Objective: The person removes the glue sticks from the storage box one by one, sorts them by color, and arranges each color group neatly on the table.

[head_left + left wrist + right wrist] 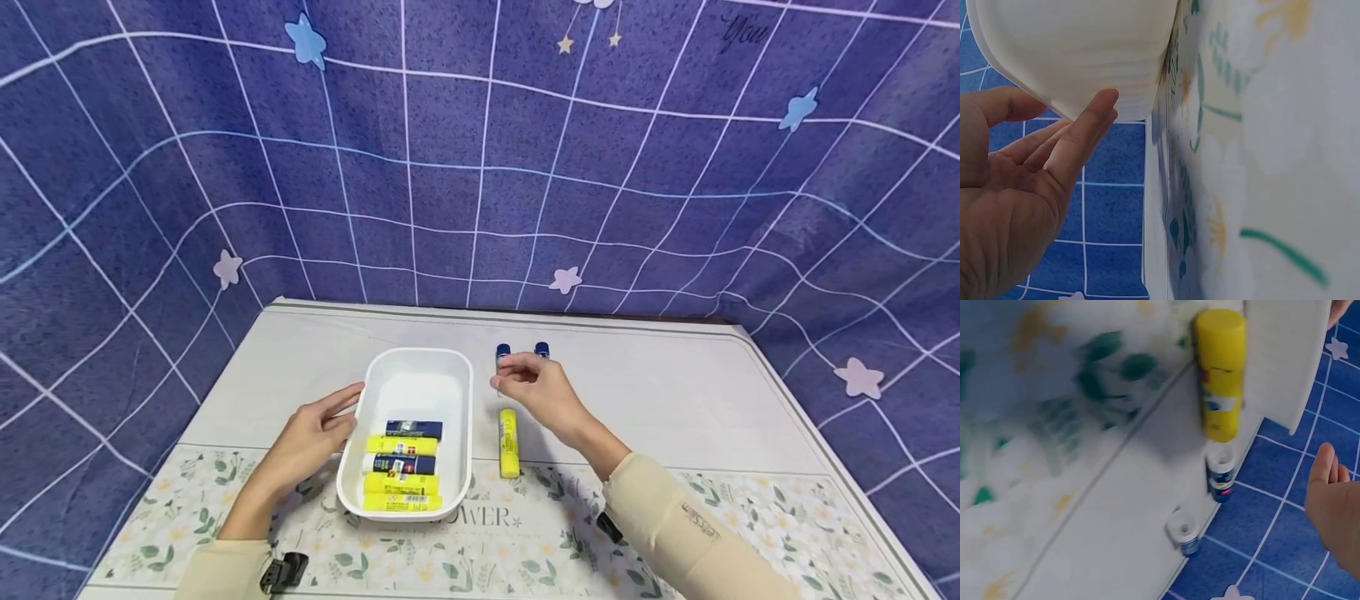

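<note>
A white plastic tray (420,375) holds several yellow and dark blue glue sticks lying crosswise toward its near end. My left hand (315,435) is at the tray's left side, fingertips at the rim; in the left wrist view its straight fingers (1088,125) lie against the tray's outer wall. My right hand (543,396) hovers right of the tray with nothing in its fingers. It partly hides two dark blue glue sticks, one on the left (503,352) and one on the right (542,350). Nearer to me lies a yellow glue stick (509,442).
The table (637,358) has a plain white far part and a flower-printed near part with lettering. A blue-purple gridded curtain (450,167) with stars hangs behind and along both sides. In the right wrist view, the two blue sticks show white ends.
</note>
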Demonstrator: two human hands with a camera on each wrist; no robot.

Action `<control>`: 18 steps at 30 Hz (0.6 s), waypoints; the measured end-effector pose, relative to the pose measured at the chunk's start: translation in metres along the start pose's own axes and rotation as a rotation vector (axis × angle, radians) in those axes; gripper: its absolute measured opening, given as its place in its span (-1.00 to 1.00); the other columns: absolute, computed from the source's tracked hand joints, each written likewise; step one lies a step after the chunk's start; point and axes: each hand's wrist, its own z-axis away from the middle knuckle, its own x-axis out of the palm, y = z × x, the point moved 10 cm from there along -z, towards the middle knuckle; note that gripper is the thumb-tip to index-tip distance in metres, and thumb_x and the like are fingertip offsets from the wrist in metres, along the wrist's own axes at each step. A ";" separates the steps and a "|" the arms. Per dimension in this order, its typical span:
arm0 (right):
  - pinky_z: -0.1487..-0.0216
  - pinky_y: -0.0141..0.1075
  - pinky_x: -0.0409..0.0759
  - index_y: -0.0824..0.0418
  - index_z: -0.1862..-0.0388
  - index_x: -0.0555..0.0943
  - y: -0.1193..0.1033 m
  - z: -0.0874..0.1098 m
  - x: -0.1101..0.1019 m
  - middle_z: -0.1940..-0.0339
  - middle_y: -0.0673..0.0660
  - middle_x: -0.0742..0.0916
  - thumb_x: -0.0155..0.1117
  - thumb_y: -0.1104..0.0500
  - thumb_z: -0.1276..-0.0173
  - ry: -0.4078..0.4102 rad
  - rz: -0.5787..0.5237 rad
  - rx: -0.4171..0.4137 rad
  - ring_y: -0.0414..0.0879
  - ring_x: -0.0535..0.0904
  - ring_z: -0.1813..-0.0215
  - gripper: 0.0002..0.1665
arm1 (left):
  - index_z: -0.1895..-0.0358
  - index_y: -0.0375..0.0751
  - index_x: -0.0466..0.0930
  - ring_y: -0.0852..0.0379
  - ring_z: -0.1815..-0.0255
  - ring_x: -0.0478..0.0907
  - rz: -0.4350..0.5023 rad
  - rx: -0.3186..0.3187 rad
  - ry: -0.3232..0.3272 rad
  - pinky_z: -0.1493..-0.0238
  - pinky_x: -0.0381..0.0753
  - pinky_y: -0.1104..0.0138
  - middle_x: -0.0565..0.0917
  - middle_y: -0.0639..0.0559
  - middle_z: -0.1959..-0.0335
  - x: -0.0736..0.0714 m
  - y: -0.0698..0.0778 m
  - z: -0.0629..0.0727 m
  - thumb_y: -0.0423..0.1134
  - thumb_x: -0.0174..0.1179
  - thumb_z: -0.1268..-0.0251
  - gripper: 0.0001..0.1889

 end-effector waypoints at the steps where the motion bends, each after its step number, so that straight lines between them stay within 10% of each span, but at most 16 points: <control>1: 0.03 -0.44 0.70 0.23 -0.17 0.69 -0.004 -0.002 0.004 0.04 0.14 0.77 0.46 0.18 -0.35 -0.016 -0.009 -0.008 -0.12 0.68 0.05 -0.58 | -0.61 -0.15 0.23 -0.17 -0.27 0.66 -0.005 0.002 0.000 -0.05 0.81 0.34 0.41 -0.29 -0.52 0.000 0.000 0.000 -0.29 0.06 -0.58 -0.40; 18: -0.18 -0.32 0.74 0.22 -0.30 0.62 -0.038 -0.021 0.083 -0.18 0.25 0.73 0.42 0.26 -0.38 -0.371 -0.092 -0.094 -0.10 0.67 -0.12 -0.49 | -0.61 -0.16 0.24 -0.19 -0.24 0.67 0.022 0.017 -0.001 0.03 0.81 0.39 0.42 -0.30 -0.52 0.001 -0.001 -0.001 -0.32 0.06 -0.58 -0.41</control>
